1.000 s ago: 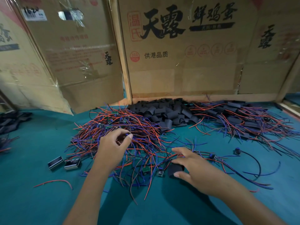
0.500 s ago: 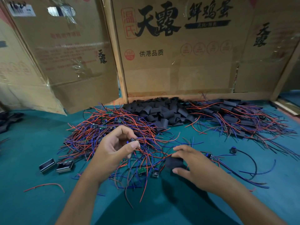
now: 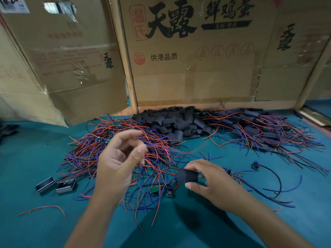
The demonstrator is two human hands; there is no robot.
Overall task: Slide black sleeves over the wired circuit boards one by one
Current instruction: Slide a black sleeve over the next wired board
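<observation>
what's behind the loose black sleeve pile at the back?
A cardboard panel with black printed characters stands right behind the black sleeve pile, on the teal table. Its bottom edge there is hidden by the sleeves.

A: What stands at the back?

B: 3 cardboard panels (image 3: 193,72) propped upright like a wall, printed with black and red Chinese characters. The left panel (image 3: 71,59) leans and has shiny clear tape (image 3: 60,8) on it. A wooden post (image 3: 125,68) divides it from the middle one.

A: And underneath?

B: A teal tabletop (image 3: 32,158), matte, dimly and evenly lit. At the far right, a pale wooden strip (image 3: 313,115) lies along its edge.
</observation>
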